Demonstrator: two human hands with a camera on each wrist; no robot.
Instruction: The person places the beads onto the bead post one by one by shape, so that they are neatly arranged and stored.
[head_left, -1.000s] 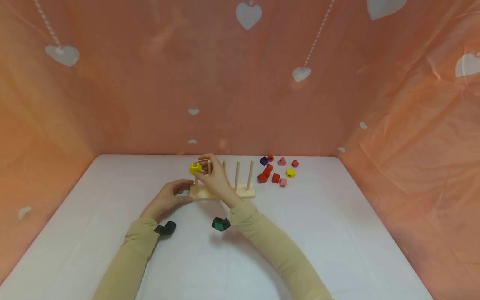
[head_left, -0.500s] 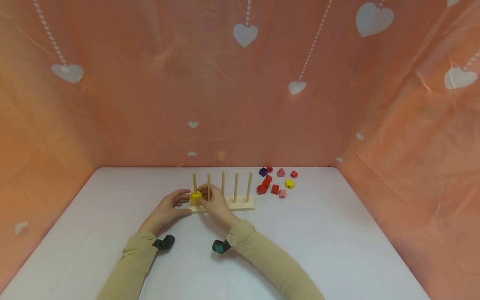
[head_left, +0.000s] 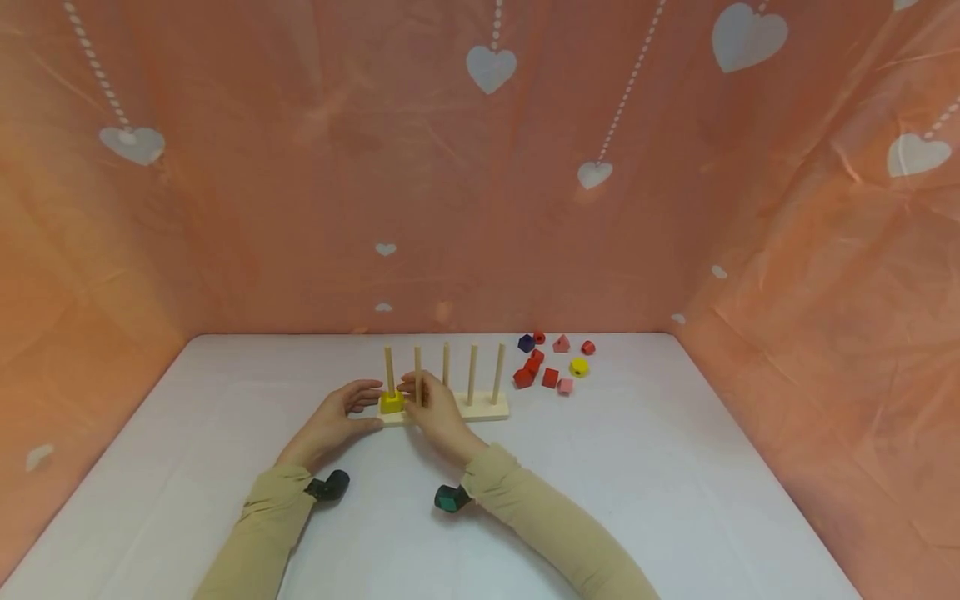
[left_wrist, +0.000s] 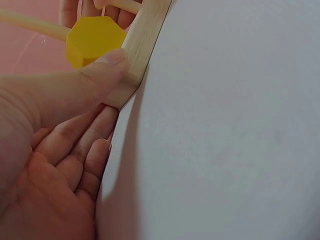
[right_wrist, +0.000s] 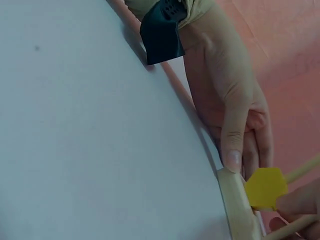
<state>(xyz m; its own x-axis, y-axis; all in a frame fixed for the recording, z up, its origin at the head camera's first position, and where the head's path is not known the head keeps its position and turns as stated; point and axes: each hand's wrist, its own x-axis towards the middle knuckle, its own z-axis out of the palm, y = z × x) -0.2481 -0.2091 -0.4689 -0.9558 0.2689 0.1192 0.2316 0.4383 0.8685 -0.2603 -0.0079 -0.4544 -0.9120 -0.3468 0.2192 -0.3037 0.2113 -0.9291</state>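
Observation:
A wooden peg stand (head_left: 486,408) with several upright pegs stands near the back of the table. On its leftmost peg, a yellow faceted bead (head_left: 392,403) sits down at the base. My left hand (head_left: 337,417) grips the stand's left end, its thumb (left_wrist: 100,72) along the front of the wood and the fingers behind. Just right of the bead is my right hand (head_left: 444,423), by the second peg, with loosely bent fingers. In the right wrist view its thumb (right_wrist: 300,200) overlaps the edge of the bead (right_wrist: 264,186).
Right of the stand lie loose beads: several red ones (head_left: 523,378), a purple one (head_left: 527,343), a yellow one (head_left: 579,367) and pink ones (head_left: 566,387). A pink curtain (head_left: 480,208) with white hearts rises behind the white table (head_left: 622,500).
The yellow bead has slid down the leftmost peg to the base. My right hand came down with it, then shifted slightly right off it. The left hand stays at the stand's end.

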